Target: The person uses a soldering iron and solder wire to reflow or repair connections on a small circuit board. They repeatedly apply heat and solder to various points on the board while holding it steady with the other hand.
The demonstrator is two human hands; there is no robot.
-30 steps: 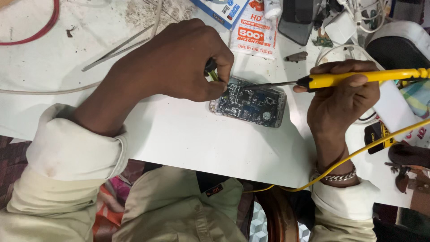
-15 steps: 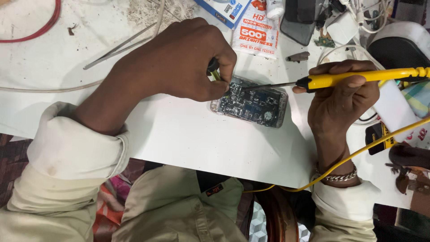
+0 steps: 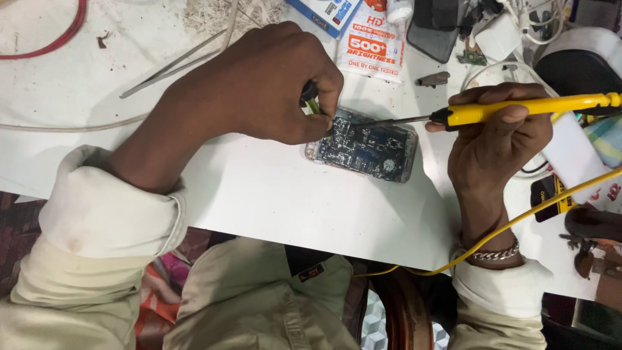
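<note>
Work surface: a white table [image 3: 272, 201], scuffed and smudged, filling most of the view.
Table edge: runs slantwise across the lower half, dropping toward the right.
Dirt: dusty fibres and crumbs [image 3: 220, 13] near the top edge.
Below the table: a dark, patterned floor or fabric [image 3: 13, 227] at lower left, unclear which.
Light: bright, even, with soft shadows.

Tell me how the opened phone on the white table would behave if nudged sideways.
The opened phone lies flat, so it would probably slide, not tip or roll. Its exposed circuitry looks fragile. The left hand presses its upper corner and the yellow soldering iron tip touches it, likely steadying it on the white table.
</note>
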